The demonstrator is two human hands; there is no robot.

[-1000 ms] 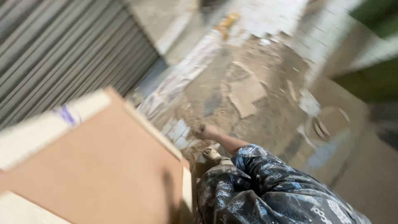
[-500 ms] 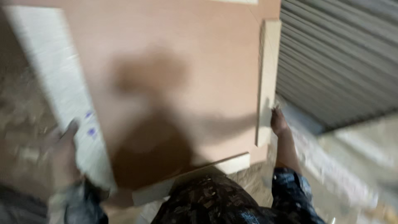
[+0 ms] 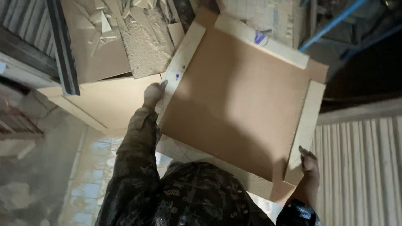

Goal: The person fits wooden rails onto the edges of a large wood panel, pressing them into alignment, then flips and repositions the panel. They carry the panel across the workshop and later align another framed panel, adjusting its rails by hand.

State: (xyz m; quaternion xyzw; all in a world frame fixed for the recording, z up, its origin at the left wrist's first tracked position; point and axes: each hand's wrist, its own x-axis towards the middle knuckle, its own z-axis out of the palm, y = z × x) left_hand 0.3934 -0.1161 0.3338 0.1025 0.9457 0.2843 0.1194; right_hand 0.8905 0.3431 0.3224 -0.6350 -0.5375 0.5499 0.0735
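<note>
at the far left i see a corrugated metal shutter [image 3: 25,21] with a dark metal bar [image 3: 63,46] leaning across it, and below them a pale tiled floor [image 3: 90,184]. next to the bar lies a heap of offcut scraps [image 3: 125,25], brown board pieces and sawdust, resting on a flat sheet of brown board [image 3: 104,104].

my left hand [image 3: 153,93] comes up from a dark patterned sleeve [image 3: 134,167] and grips the left edge of the framed panel [image 3: 238,100]; its fingers are curled together and clamped on the pale strip [image 3: 181,67] that runs along that side, near a small purple mark.

the framed panel is a large brown board edged with pale wooden strips on all four sides, held tilted between both hands, above my chest and over the scrap heap's right edge. another purple mark sits on its top strip.

my right hand [image 3: 309,162] is at the panel's lower right corner, fingers pressed together against the outer edge of the right strip [image 3: 307,125], clamping it from the side.

beyond it on the right stands a pale ribbed wall [image 3: 364,167], with blue metal bars [image 3: 331,25] above.
</note>
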